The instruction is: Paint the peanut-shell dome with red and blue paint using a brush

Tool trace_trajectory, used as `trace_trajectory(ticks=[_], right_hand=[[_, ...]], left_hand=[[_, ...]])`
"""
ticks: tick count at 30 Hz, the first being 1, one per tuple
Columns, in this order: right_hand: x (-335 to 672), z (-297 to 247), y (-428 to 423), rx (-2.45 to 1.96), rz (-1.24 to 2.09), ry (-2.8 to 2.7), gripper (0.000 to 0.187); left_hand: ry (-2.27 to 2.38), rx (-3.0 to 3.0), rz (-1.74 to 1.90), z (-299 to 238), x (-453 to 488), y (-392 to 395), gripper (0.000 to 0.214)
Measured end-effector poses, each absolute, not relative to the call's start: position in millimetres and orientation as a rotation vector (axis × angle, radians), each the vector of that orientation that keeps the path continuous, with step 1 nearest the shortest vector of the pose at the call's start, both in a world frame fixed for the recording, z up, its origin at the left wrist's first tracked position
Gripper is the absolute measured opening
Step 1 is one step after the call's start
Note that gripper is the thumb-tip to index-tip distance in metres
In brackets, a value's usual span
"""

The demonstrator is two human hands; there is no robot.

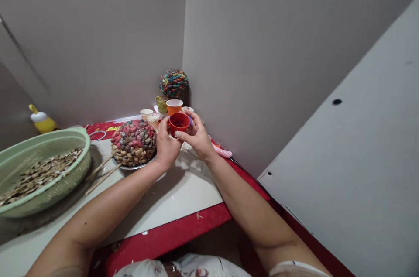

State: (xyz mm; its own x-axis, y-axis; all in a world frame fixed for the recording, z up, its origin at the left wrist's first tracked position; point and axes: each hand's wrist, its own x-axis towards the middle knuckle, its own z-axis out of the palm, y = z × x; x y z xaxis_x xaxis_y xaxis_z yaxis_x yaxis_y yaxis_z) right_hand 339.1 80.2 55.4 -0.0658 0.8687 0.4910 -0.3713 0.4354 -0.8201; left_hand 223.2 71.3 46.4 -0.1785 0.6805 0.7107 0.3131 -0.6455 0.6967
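Observation:
Both my hands hold a small red cup (179,123), its round mouth tipped toward me and dark red inside. My left hand (166,144) grips it from the left, and my right hand (198,137) has its thumb and fingers around the right side. A bit of blue shows by the right fingers; I cannot make out what it is. Just left of my left hand, a ball covered in nut-like pieces (134,142), pinkish red and grey above and tan below, rests in a metal bowl (131,168). Behind the red cup stands an orange paper cup (174,107).
A green plastic basin (83,146) with many shell-like pieces stands at left, a yellow bottle (44,123) behind it. In the corner are a multicoloured ball (174,83) and a yellow-green stained cup (161,104). Grey panels (262,50) close off the back and right.

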Motion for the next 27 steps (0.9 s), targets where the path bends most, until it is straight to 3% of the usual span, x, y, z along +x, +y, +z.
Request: trace_trajectory(ticks=[4, 10, 18, 22, 27], right_hand=[[335, 49, 79, -0.558, 1.029, -1.255, 0.068], [341, 53, 76, -0.585, 0.968, -1.22, 0.064], [346, 55, 80, -0.552, 0.804, -1.175, 0.066], [345, 51, 82, -0.569, 0.772, -1.23, 0.071], [342, 46, 82, -0.61, 0.743, -1.316, 0.065]], left_hand=[[1.136, 1.885, 1.878, 42, 225, 68, 0.054], [1.058, 1.942, 1.759, 37, 213, 35, 0.082], [1.397, 2.209, 1.771, 32, 110, -55, 0.085], [1.956, 2.232, 1.387, 34, 61, -64, 0.087], [2.236, 2.132, 0.911, 26, 35, -46, 0.084]])
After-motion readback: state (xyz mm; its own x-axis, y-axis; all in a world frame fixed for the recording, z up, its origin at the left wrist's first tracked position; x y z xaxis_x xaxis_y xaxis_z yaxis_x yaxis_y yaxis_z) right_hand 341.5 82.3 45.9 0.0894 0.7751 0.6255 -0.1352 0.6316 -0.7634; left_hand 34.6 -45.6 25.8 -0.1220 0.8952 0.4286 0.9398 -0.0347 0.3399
